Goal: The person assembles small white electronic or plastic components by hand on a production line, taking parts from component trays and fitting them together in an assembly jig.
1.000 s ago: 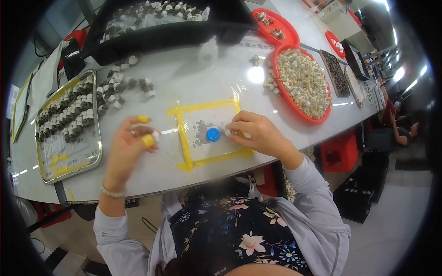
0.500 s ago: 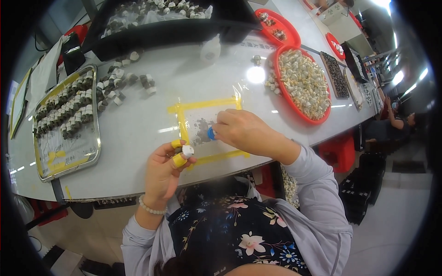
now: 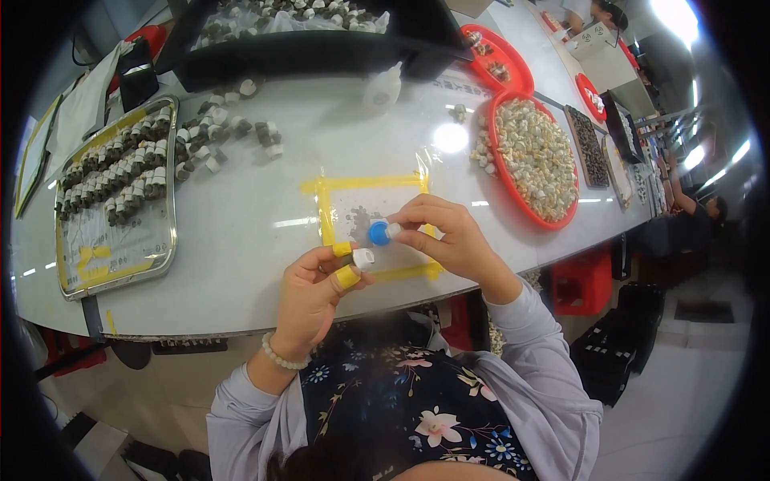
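Note:
Between the yellow-taped thumb and finger of my left hand [image 3: 311, 290] is a small white-capped piece [image 3: 364, 259], its dark body mostly hidden by the fingers. My right hand [image 3: 451, 240] pinches a blue round stamp-like disc [image 3: 378, 233] by a short white stem. The disc is held just beyond the white piece, with a small gap between them. Under both hands lies a clear sheet edged with yellow tape [image 3: 326, 218], marked with dark grey smudges [image 3: 361, 218].
At the left stands a metal tray [image 3: 171, 232] with rows of white-and-dark pieces; loose ones [image 3: 215, 128] lie beside it. A black bin [image 3: 321, 58] is behind, near a white squeeze bottle [image 3: 383, 88]. A red tray [image 3: 513, 180] of pale pieces sits at the right.
My right hand has lifted the blue disc from the smudged sheet and turned it toward my left hand. My left hand has come right and up with the white-capped piece.

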`<control>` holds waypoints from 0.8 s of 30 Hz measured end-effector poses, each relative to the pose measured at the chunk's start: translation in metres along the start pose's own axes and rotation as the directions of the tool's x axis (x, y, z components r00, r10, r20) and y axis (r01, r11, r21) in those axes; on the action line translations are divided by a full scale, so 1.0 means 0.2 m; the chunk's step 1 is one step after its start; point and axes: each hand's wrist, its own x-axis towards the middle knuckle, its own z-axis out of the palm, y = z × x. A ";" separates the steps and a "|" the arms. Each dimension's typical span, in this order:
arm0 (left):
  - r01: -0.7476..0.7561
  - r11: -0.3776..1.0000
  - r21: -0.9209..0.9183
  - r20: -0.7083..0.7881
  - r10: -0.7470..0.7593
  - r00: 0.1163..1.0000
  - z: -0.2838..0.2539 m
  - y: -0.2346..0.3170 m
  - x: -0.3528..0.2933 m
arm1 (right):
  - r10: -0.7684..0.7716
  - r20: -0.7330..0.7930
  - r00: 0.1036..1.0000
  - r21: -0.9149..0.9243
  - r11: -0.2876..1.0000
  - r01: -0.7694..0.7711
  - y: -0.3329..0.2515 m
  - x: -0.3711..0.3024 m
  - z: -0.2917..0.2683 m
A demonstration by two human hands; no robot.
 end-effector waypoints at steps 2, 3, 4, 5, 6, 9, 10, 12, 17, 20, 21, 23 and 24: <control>-0.036 0.999 0.037 -0.014 0.036 0.999 0.00 -0.02 0.01 | 0.012 0.006 1.000 0.042 0.999 -0.013 -0.02 0.00 0.00; -0.036 0.999 0.036 -0.016 0.037 0.999 0.01 -0.03 0.02 | 0.010 0.024 1.000 0.054 0.998 -0.011 -0.03 -0.01 0.00; -0.066 0.997 0.037 -0.004 0.066 0.998 0.01 -0.04 0.02 | 0.006 0.042 0.999 0.066 0.998 -0.009 -0.03 -0.01 0.00; -0.094 0.995 0.037 0.008 0.093 0.996 0.01 -0.04 0.02 | 0.007 0.043 0.999 0.066 0.998 -0.010 -0.04 -0.01 0.00; -0.093 0.995 0.037 0.007 0.093 0.996 0.01 -0.04 0.02 | -0.003 0.043 0.999 0.087 0.996 0.000 -0.05 -0.01 0.00; -0.099 0.995 0.032 0.020 0.098 0.995 0.01 -0.04 0.02 | -0.024 0.050 0.998 0.121 0.992 0.017 -0.05 -0.01 0.01; -0.112 0.993 0.030 0.032 0.111 0.993 0.00 -0.04 0.02 | -0.034 0.057 0.998 0.134 0.991 0.026 -0.06 -0.01 0.01; -0.126 0.992 0.029 0.043 0.124 0.991 0.00 -0.05 0.02 | -0.021 0.069 0.997 0.138 0.990 0.011 -0.07 -0.01 0.02; -0.143 0.989 0.040 0.054 0.141 0.989 -0.01 -0.06 0.02 | -0.006 0.090 0.996 0.139 0.990 -0.007 -0.07 -0.02 0.03; -0.161 0.986 0.034 0.055 0.159 0.986 -0.01 -0.07 0.02 | -0.039 0.091 0.995 0.133 0.991 0.026 -0.06 -0.02 0.04; -0.160 0.987 0.034 0.055 0.158 0.986 -0.01 -0.07 0.02 | -0.044 0.084 0.996 0.100 0.994 0.035 -0.06 -0.02 0.04; -0.197 0.974 0.113 0.031 0.195 0.980 0.00 -0.09 0.02 | -0.048 0.077 0.996 0.068 0.997 0.043 -0.07 -0.03 0.05; -0.196 0.974 0.113 0.030 0.193 0.981 0.00 -0.09 0.01 | -0.056 0.091 0.994 0.028 0.998 0.054 -0.07 -0.03 0.05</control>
